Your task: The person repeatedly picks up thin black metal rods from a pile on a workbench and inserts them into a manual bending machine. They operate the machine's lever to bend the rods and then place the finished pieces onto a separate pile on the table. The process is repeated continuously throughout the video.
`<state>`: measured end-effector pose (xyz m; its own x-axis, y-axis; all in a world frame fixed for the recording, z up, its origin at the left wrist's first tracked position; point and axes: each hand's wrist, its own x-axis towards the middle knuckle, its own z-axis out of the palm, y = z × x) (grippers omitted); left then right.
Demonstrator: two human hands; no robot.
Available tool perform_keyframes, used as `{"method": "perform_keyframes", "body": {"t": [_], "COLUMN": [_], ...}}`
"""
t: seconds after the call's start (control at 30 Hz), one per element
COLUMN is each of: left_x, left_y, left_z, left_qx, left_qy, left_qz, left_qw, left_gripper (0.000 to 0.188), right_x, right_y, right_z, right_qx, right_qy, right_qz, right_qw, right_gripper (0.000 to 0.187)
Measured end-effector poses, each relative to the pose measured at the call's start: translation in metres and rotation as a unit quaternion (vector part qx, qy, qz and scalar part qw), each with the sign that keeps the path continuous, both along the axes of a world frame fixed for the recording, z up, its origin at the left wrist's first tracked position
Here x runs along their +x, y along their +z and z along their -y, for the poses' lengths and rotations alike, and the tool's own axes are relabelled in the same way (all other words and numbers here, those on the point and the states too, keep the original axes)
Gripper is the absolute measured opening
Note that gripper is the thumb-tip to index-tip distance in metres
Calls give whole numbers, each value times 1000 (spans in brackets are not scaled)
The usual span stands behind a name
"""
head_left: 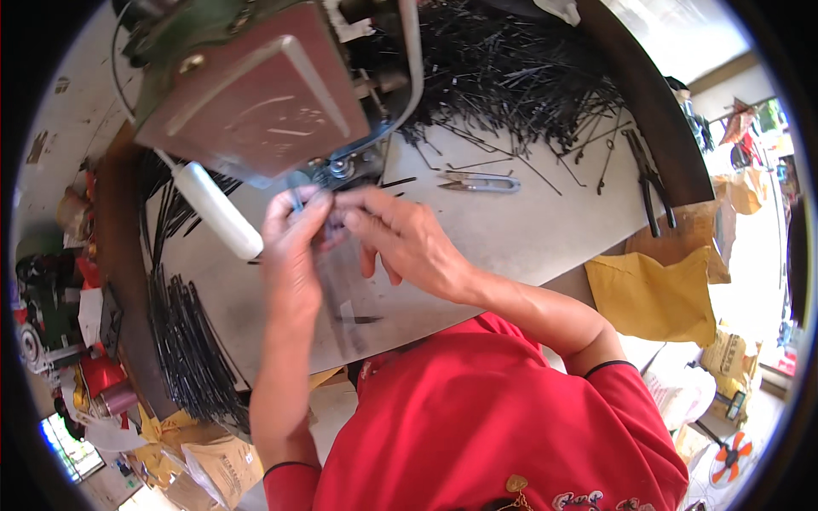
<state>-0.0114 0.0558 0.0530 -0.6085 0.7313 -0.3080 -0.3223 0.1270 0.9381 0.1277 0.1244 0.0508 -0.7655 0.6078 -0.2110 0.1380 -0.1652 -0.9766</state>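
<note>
Shirt (pixel 511 409), red, nearest, close against the pale table (pixel 503 251). Sheaf of black rods (pixel 192 341), one, at left. Hazard, by my judgement: left hand (pixel 294 247) and right hand (pixel 413 243) crowd the underside of the maroon-fronted machine (pixel 256 111), where a slip or mistimed stroke could nip a fingertip; a slack pinch could also let the small bluish piece (pixel 296 200) twist. Left: upright, fingers bent toward thumb, narrow gap. Right: slanting inward, index and thumb drawn near, other fingers loosely curled. Piece: at the left fingertips, just below the machine, too blurred for me to tell whether either hand grips it. Snips (pixel 481 182), one, beyond the right hand. Pliers (pixel 649 183), one pair, far right. Black wire pieces (pixel 511 68), heaped, farthest.
</note>
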Motion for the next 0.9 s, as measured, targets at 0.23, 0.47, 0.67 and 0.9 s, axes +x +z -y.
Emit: {"method": "perform_keyframes", "body": {"t": [0.23,0.47,0.67,0.9], "left_x": [-118,-46,10,13], "left_y": [6,-2,-12,-21], "left_z": [139,103,37,36], "left_qx": [-139,-90,79,96], "left_qy": [106,180,64,47], "left_qz": [-194,-95,-78,-109], "left_qw": [965,975,992,988], "left_gripper": [25,21,17,16], "right_x": [95,86,22,17], "right_y": [-33,-9,0,-5], "right_z": [-40,-15,44,40], "right_qx": [575,543,213,-7], "right_qy": [-132,-90,82,111], "right_qz": [254,176,72,113], "right_qw": [766,816,971,987], "right_gripper": [21,13,23,22]}}
